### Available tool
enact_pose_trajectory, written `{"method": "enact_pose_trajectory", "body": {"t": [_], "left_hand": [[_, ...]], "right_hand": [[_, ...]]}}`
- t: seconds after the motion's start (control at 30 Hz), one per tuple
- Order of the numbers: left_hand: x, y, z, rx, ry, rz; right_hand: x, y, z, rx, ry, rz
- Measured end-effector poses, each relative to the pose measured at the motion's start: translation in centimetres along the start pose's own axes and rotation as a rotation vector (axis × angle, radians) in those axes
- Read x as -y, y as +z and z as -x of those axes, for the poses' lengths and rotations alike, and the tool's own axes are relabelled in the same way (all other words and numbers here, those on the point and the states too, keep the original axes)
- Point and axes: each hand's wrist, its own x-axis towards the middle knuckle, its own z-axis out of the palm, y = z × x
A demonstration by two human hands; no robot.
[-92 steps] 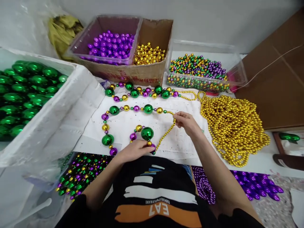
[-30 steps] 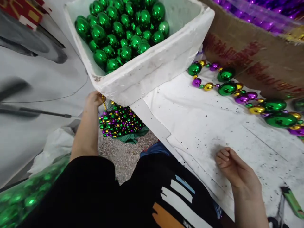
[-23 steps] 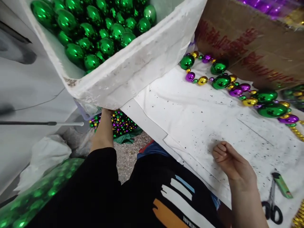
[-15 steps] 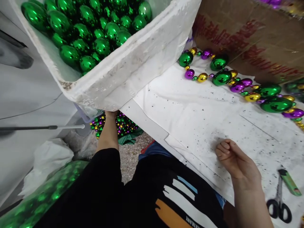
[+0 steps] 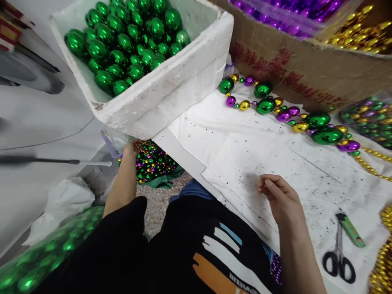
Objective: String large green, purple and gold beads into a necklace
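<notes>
My left hand is down beyond the table edge, under the corner of the white foam box. It is beside a heap of small green, purple and gold beads; its fingers are partly hidden and blurred. Just above the white table cover, my right hand has its fingers curled, thumb against them, and nothing shows in it. A strand of large green, purple and gold beads lies across the back of the table. Scissors and a green-handled cutter lie to the right of my right hand.
Shiny green balls fill the foam box. Behind the strand stands a cardboard box with purple beads and gold beads. Gold bead strands lie at right. A sack of green balls is at lower left.
My left hand has come partly out from beneath the foam box, moving left. My right hand's fist has loosened and turned a little. The view has shifted, showing more of the boxes.
</notes>
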Motion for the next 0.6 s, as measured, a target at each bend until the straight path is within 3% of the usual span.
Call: {"method": "enact_pose_trajectory", "body": {"t": [0.13,0.2,0.3,0.47,0.6], "left_hand": [[2.5,-4.2,1.8,-0.303,-0.17,0.134],[2.4,-6.4,2.9,-0.424,-0.176,0.209],[1.1,-9.6,3.6,-0.557,-0.145,0.298],[-2.0,-15.5,0.5,-0.743,0.024,0.358],[-1.8,-17.5,-6.0,-0.825,0.402,0.264]], "right_hand": [[1.0,1.1,0.0,0.177,-0.096,0.213],[0.9,2.3,-0.2,0.273,-0.157,0.348],[-0.2,4.5,-0.7,0.354,-0.38,0.592],[-3.1,6.8,-1.6,0.3,-0.72,0.915],[-3.8,7.4,-2.4,0.233,-0.838,1.014]]}}
